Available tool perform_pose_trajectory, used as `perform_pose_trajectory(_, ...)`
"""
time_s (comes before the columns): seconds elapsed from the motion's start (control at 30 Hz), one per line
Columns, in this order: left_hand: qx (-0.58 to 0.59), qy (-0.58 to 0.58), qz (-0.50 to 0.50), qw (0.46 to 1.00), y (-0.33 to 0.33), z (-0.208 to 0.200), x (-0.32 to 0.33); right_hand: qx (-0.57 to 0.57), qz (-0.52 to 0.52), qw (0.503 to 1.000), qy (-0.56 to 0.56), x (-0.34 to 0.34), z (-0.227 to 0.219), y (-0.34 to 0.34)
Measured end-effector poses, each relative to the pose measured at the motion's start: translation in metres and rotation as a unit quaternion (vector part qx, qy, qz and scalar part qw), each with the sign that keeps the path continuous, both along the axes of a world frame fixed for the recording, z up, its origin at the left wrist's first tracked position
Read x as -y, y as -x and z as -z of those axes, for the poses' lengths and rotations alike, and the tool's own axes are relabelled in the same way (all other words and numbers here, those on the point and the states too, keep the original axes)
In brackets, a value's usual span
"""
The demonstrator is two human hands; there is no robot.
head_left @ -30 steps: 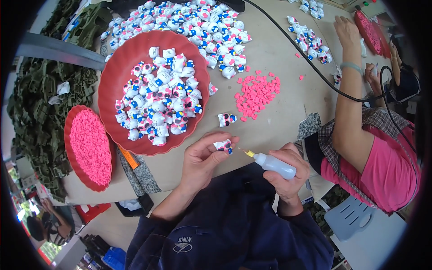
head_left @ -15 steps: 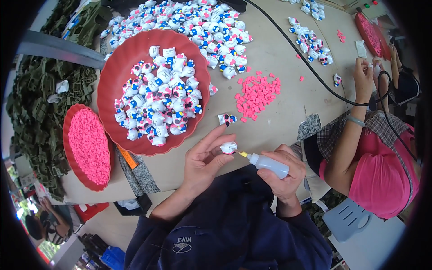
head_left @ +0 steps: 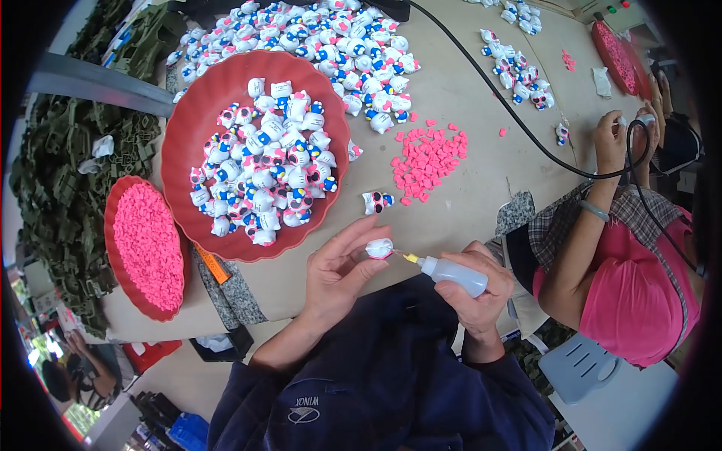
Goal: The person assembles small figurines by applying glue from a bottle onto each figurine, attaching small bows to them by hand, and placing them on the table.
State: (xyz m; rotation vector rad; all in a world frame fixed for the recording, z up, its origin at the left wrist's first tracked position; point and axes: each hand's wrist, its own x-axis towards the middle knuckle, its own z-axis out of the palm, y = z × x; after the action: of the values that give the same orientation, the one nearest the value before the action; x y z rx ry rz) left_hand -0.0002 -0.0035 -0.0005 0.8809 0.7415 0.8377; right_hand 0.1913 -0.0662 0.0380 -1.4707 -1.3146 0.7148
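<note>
A bottle tip meets a small figurine above the desk [head_left: 481, 188].
The left hand [head_left: 331, 274] pinches a white figurine [head_left: 380, 247] between thumb and fingers, its pink edge low and toward the bottle; the right hand [head_left: 481, 295] is wrapped round a translucent squeeze bottle [head_left: 460, 277], whose yellow nozzle [head_left: 411, 258] points left at the figurine, the thin tip too small to tell whether it touches. Just beyond the left fingertips, another figurine with dark glasses [head_left: 377, 201] lies on the desk, near a scatter of small pink pieces [head_left: 427, 161]. To the left stand a large red bowl [head_left: 197, 113] holding many figurines and a narrower red dish [head_left: 110, 233] filled with pink pieces.
</note>
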Motion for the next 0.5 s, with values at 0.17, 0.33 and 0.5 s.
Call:
perform_pose_trajectory(0.17, -0.019, 0.003, -0.015, 1.0, 0.009, 0.001, 0.002, -0.133, 0.033, 0.988, 0.067, 0.003, 0.0, -0.006)
perform_pose_trajectory(0.33, -0.04, 0.002, -0.052, 0.998, 0.017, 0.0, 0.003, -0.01, 0.015, 1.0, -0.008, -0.023, 0.025, 0.004)
perform_pose_trajectory(0.5, -0.047, 0.047, -0.025, 0.997, 0.023, 0.001, 0.008, 0.091, 0.033, 0.995, 0.012, -0.037, 0.033, 0.024)
